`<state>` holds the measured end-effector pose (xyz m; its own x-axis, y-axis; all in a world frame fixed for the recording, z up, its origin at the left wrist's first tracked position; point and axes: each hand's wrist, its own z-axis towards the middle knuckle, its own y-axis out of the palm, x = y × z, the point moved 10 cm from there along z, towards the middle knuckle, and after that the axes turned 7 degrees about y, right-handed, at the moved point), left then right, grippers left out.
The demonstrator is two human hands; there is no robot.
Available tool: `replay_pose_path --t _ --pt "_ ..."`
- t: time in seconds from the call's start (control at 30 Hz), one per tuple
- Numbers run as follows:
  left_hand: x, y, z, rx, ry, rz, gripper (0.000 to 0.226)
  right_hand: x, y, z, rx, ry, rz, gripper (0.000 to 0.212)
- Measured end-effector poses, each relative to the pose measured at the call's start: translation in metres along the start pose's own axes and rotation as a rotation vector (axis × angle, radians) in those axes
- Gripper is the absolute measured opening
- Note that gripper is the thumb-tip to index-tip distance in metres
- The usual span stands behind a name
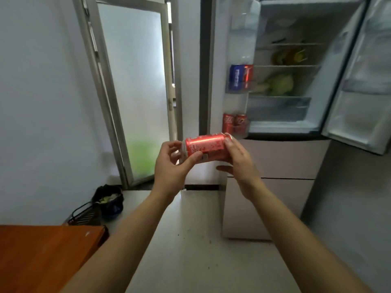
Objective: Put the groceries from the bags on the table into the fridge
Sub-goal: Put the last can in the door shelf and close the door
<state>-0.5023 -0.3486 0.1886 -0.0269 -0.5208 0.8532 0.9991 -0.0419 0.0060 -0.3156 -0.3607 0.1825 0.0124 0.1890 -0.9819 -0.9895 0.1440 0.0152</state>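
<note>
Head view, hands first: what does the person hold?

— Both hands share one red metal drink can [208, 148], lying on its side in the air. The left hand [171, 163] has thumb and curled fingers round the can's left end. The right hand [239, 161] wraps its fingers over the right end, with the thumb jutting free beneath.

— Where is that can relative to the fridge?

— Outside it, in front of the pale grey fridge [275, 159], whose two upper doors stand open. The can hangs just below the left door's lowest bin, where two red cans [228, 123] stand upright side by side. In the bin above stand a blue can [236, 78] and a single red can [248, 74], close together.

— And inside?

— Green leafy vegetables [279, 84] lie on one shelf, and blurred yellow-green produce [289, 56] on the shelf above.

— Further out?

— An orange-brown wooden tabletop [42, 254] sits at lower left. A black bag [109, 199] and a black wire basket [84, 216] are on the floor by the wall. A frosted glass panel [135, 81] in a grey frame stands ajar behind them.
</note>
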Motion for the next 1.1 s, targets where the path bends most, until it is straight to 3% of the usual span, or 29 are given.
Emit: replay_pose_path --t 0.13,0.27,0.43,0.57,0.67,0.73,0.83,0.93,1.0,1.1 --pt "0.012 0.092 0.051 -0.043 0.112 0.013 0.055 -0.013 -0.081 0.039 0.061 -0.015 0.019 0.048" --pt "0.021 0.156 0.112 -0.1 0.26 0.056 0.048 -0.036 -0.133 0.094 0.083 -0.088 0.108 0.041" --pt "0.011 0.203 0.203 -0.116 0.412 0.114 0.064 -0.068 -0.172 0.181 0.152 -0.199 0.186 0.05" --pt "0.017 0.231 0.288 -0.153 0.519 0.177 0.051 -0.104 -0.193 0.252 0.17 -0.266 0.292 0.05" --pt "0.03 0.247 0.346 -0.152 0.634 0.323 0.055 -0.136 -0.211 0.3 0.194 -0.346 0.324 0.071" --pt "0.04 0.254 0.378 -0.104 0.733 0.502 0.058 -0.159 -0.22 0.324 0.223 -0.411 0.323 0.086" --pt "0.064 0.251 0.415 0.129 0.901 0.8 0.061 -0.195 -0.231 0.349 0.248 -0.529 0.33 0.094" --pt "0.069 0.248 0.45 0.317 0.867 1.032 0.079 -0.232 -0.244 0.369 0.243 -0.663 0.405 0.088" --pt "0.053 0.249 0.47 0.318 0.754 1.067 0.089 -0.256 -0.251 0.381 0.304 -0.735 0.375 0.076" --pt "0.043 0.249 0.477 0.388 0.781 0.973 0.08 -0.296 -0.255 0.404 0.425 -0.861 0.104 0.073"
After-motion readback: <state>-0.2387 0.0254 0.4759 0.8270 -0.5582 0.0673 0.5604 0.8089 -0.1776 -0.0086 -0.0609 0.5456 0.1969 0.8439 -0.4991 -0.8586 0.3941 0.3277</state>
